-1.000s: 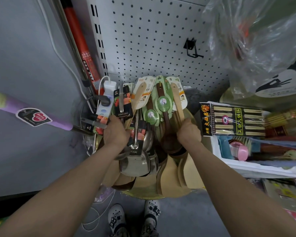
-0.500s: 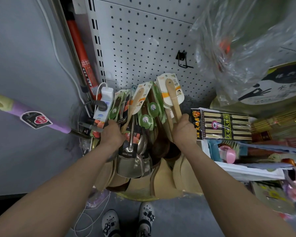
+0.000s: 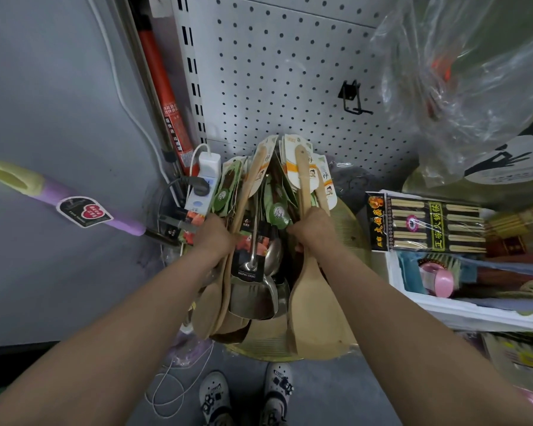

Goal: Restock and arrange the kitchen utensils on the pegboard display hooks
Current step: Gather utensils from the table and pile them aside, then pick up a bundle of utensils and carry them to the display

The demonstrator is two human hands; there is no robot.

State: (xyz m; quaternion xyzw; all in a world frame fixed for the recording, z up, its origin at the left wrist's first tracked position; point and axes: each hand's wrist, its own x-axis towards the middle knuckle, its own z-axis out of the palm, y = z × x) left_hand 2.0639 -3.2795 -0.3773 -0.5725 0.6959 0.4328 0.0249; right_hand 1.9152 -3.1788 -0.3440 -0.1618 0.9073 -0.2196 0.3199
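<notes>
Kitchen utensils (image 3: 277, 212) on paper hang cards were bunched low in front of the white pegboard (image 3: 290, 72), split between two hands. The left hand (image 3: 214, 238) was curled round the handles of wooden spoons (image 3: 210, 305). The right hand (image 3: 313, 229) gripped the handles of pale wooden spatulas (image 3: 313, 305), blades hanging down. A steel spatula (image 3: 250, 298) hung between the hands; which one held it could not be told. A black hook (image 3: 353, 98) jutted from the pegboard above, well apart from the bunch. A chopstick pack (image 3: 425, 224) lay near the right hand.
</notes>
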